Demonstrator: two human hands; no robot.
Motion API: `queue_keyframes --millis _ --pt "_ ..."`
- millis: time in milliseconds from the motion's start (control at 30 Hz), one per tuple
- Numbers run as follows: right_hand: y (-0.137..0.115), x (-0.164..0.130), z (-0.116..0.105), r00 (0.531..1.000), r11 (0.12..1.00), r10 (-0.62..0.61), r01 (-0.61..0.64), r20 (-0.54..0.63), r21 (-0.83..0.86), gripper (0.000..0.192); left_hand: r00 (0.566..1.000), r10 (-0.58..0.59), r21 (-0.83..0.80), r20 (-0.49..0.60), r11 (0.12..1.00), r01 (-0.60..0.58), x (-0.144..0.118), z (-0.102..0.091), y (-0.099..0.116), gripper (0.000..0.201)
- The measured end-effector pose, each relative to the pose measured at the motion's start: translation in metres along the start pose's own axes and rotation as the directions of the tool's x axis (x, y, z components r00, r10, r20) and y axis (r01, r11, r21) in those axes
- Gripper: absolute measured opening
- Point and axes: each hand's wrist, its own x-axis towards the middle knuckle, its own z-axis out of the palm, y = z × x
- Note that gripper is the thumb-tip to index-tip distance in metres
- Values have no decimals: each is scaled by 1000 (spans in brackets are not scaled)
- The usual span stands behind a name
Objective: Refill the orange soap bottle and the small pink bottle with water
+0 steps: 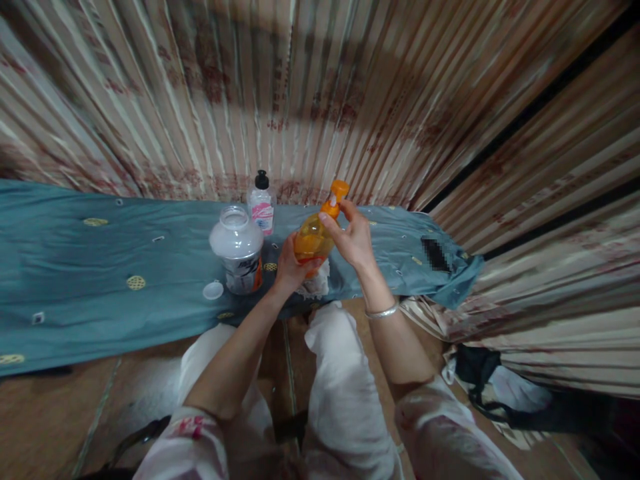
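Observation:
Held above the near edge of the cloth-covered surface, a bottle of amber liquid (316,235) tilts to the right with its orange cap up. My left hand (291,265) is wrapped round the bottle's lower body. At the neck, below the orange cap (340,189), the thumb and fingers of my right hand (354,235) close on it. A crumpled white cloth (317,283) lies just beneath the bottle. To the left stand a wide uncapped plastic jar (237,247) and, behind it, a clear bottle with a pink label and black cap (262,207). A small round white lid (213,290) lies beside the jar.
A teal patterned cloth (100,260) covers the long low surface. Pleated curtains (280,100) hang right behind it. A pixelated dark object (436,254) lies at its right end. Dark and white fabric items (510,387) are on the floor at right.

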Motion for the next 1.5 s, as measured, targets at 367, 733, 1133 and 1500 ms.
queue_keyframes --millis 367,733,1133,1500 --pt "2 2 -2 999 1000 6 -7 -48 -23 51 999 -38 -19 4 999 38 -2 -1 9 78" --pt "-1 4 -4 996 999 31 -34 -85 -39 52 999 -45 -29 13 999 45 -1 -2 9 79" --pt "4 3 -5 999 1000 -20 20 -27 -6 59 1000 -19 -35 1 999 19 -1 0 7 78" --pt "-4 14 -10 999 999 -30 31 23 -28 46 999 -35 -38 14 999 36 0 -2 8 81"
